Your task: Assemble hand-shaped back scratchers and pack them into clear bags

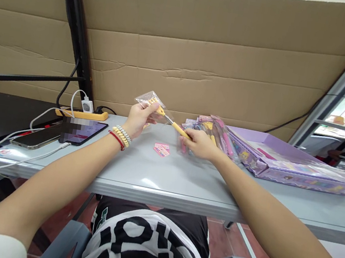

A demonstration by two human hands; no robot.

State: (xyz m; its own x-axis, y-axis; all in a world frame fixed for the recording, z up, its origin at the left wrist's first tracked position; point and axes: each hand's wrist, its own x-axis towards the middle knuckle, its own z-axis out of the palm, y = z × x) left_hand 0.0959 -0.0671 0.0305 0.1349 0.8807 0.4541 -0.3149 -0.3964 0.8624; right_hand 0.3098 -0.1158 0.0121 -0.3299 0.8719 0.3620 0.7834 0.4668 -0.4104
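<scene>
- Head view: we had two bare hands over one grey worktop point(139, 176), with one yellow tool point(179, 129) held between them, tilted and raised clear of the surface.
- Our left hand point(140, 117), fingers closed, pinched one clear sleeve point(149, 96) around the tool's yellow head.
- Our right hand point(201, 144) was wrapped closed round the yellow handle; one bare metal shaft showed between handle and head.
- Below the tool, pink card point(161, 149) lay flat on the worktop; we could not tell whether it was one piece or two overlapping.
- Just behind and beside our right hand we saw one heap of packets point(221, 132), pink and yellow pieces among them, too overlapped to count.
- Right of that heap stood one purple box point(302, 180), with one pink stick point(265, 153) visible inside.
- On our left we counted two devices, one dark phone point(37, 134) and one lit screen point(92, 129), near one yellow power strip point(92, 115) bearing one white charger point(87, 105).
</scene>
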